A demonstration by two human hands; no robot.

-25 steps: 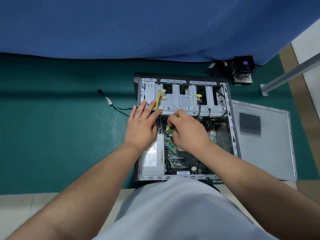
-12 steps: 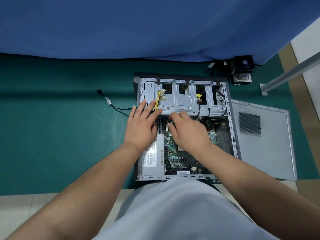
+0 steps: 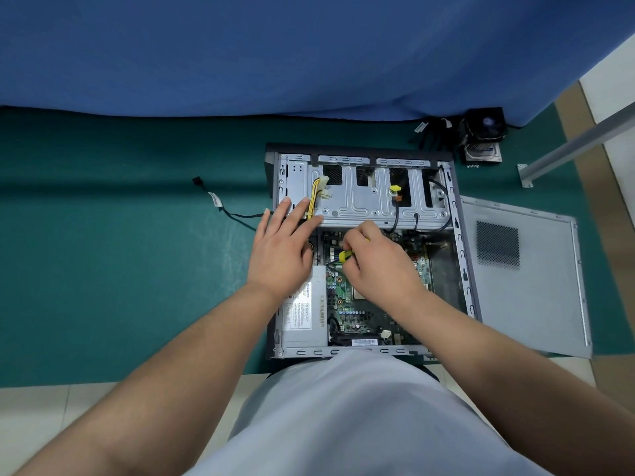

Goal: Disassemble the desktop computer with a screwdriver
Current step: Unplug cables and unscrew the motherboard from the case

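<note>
- Centrally, the desktop computer (image 3: 364, 249) lies on its side on the green surface (image 3: 120, 269), open side up, straight ahead of the person, with the motherboard (image 3: 350, 310) exposed in the near half.
- Over the motherboard's far-left part, the right hand (image 3: 379, 266) is curled round a yellow-handled screwdriver (image 3: 344, 255); the dark shaft slants down and to the left toward the board.
- The screwdriver's long axis runs from the right hand's fingers leftward and slightly nearer the person, so the tip lies left of that hand, just beside the power supply (image 3: 302, 314).
- The left hand (image 3: 283, 249) rests flat with straight fingers on the case's left part, fingertips reaching the drive cage (image 3: 371, 201) beside the yellow wires (image 3: 313, 197); it holds nothing.
- The right hand is the one on the tool, and the left is just beside it, apparently bracing the case.
- Hidden: the screwdriver tip and whatever screw it meets are too small and shaded to make out; the right hand covers most of the handle.
- Outward, the removed side panel (image 3: 529, 280) lies flat to the right of the case, a heatsink fan (image 3: 482, 135) sits beyond the far-right corner, and a loose black cable (image 3: 223, 207) trails left.
</note>
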